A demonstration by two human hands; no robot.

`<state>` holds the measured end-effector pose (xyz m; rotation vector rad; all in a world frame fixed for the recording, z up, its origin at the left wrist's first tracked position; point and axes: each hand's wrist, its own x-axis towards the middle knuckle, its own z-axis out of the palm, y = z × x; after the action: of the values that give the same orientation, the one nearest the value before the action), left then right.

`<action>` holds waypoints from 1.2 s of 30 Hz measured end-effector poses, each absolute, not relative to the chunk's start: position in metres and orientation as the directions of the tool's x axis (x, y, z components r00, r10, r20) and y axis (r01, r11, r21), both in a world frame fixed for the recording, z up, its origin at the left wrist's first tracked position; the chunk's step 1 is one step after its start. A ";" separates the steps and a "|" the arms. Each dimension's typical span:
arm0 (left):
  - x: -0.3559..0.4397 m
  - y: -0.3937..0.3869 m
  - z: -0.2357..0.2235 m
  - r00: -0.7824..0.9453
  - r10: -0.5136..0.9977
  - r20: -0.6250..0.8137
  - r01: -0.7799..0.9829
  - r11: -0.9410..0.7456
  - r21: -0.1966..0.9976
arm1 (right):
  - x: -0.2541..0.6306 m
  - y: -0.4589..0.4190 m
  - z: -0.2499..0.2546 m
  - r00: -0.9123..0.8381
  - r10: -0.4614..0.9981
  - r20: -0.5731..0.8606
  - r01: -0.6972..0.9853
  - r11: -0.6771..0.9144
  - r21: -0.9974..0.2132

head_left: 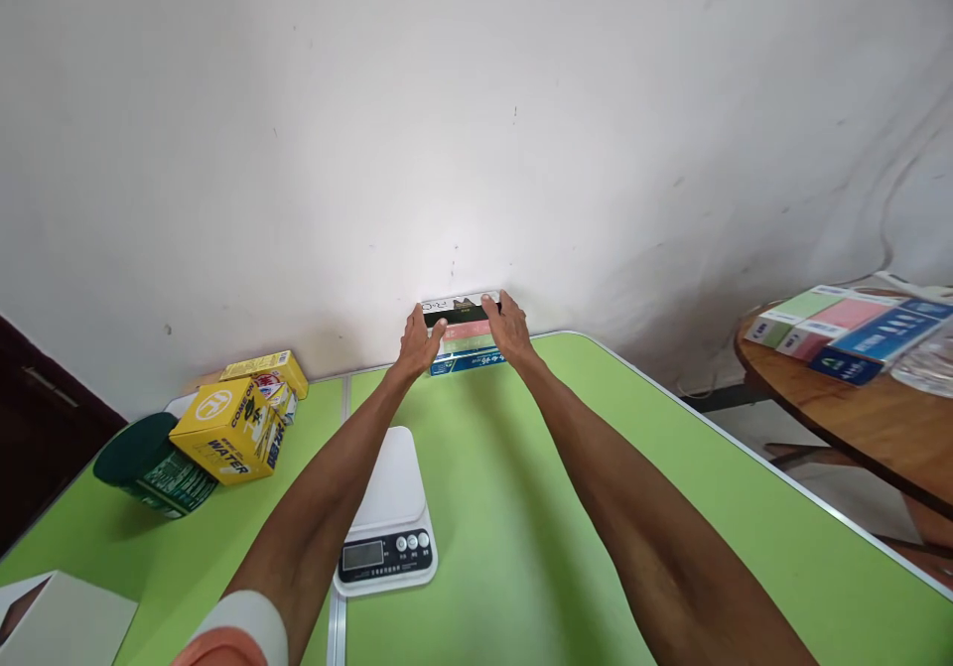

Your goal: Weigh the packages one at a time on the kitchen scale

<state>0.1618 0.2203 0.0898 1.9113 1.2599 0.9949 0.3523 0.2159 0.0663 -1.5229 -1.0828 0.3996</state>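
Note:
A stack of flat boxes (468,344) stands at the far edge of the green table (521,507), against the white wall. The top box is white and black; below it lie a pink, a green and a blue one. My left hand (419,340) grips the left end of the top box, fingers curled on it. At the box's right end my right hand (507,327) holds it with fingers over its top edge. Both arms stretch far forward across the table.
A white kitchen scale (388,515) sits under my left forearm. At the left are a yellow box (229,431), smaller yellow cartons (269,368) and a dark green tin (153,466) on its side. A white box (60,621) lies at the near left corner. A round wooden table (856,398) at right carries coloured boxes (849,329).

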 end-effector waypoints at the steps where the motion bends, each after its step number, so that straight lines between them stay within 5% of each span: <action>1: 0.163 0.222 0.090 0.258 0.936 0.241 0.455 -0.338 0.824 | 0.352 0.217 0.067 0.510 0.807 0.300 0.404 0.083 -0.911; 7: 0.154 0.200 0.097 0.251 0.939 0.237 0.437 -0.328 0.838 | 0.345 0.188 0.075 0.522 0.808 0.272 0.409 0.042 -0.912; 10: 0.125 0.154 0.085 0.242 0.941 0.239 0.418 -0.323 0.849 | 0.321 0.140 0.064 0.503 0.779 0.375 0.460 0.126 -0.879; 13: 0.081 0.087 0.063 0.294 0.929 0.225 0.413 -0.336 0.846 | 0.290 0.078 0.052 0.370 0.786 0.496 0.585 0.217 -0.781; 17: 0.016 -0.006 0.044 0.259 0.940 0.223 0.406 -0.315 0.858 | 0.249 0.012 0.047 0.150 0.861 0.487 0.675 0.271 -0.687; 24: -0.078 -0.127 0.046 -0.127 0.918 0.375 0.521 -0.260 0.813 | 0.130 -0.037 0.035 -0.204 0.902 0.380 0.452 0.432 -0.781; 29: -0.150 -0.153 0.059 -0.546 0.608 0.576 0.675 -0.089 0.733 | 0.028 -0.058 0.027 -0.461 0.863 0.205 0.305 0.371 -0.877; 32: -0.208 -0.148 0.066 -0.778 0.409 0.477 0.554 0.087 0.828 | -0.025 -0.065 0.027 -0.575 0.802 0.164 0.225 0.347 -0.910; 36: -0.287 -0.135 0.055 -0.888 0.352 0.297 0.374 0.176 0.911 | -0.081 -0.065 0.020 -0.643 0.758 0.110 0.208 0.310 -0.928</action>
<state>-0.2866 -0.1349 0.0548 0.7489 2.4226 1.8857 -0.0807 -0.0654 0.0199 -0.8529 -2.0390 1.3249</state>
